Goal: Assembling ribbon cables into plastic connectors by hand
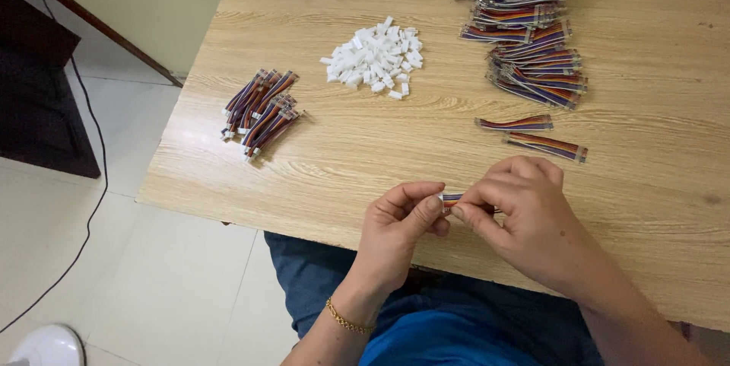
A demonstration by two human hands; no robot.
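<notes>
My left hand [399, 225] and my right hand [521, 210] meet above the near edge of the wooden table [365, 153]. Both pinch the same short multicoloured ribbon cable [451, 199], of which only a small striped bit shows between the fingertips. The left thumb and forefinger cover its end, so whether a white connector is there cannot be told. Two loose ribbon cables [532, 134] lie just beyond my right hand.
A heap of small white plastic connectors [375, 58] sits mid-table. A large stack of ribbon cables [532, 31] fills the far right. A small bundle of cables with white ends [261, 111] lies at the left. A black cord [95, 138] crosses the tiled floor.
</notes>
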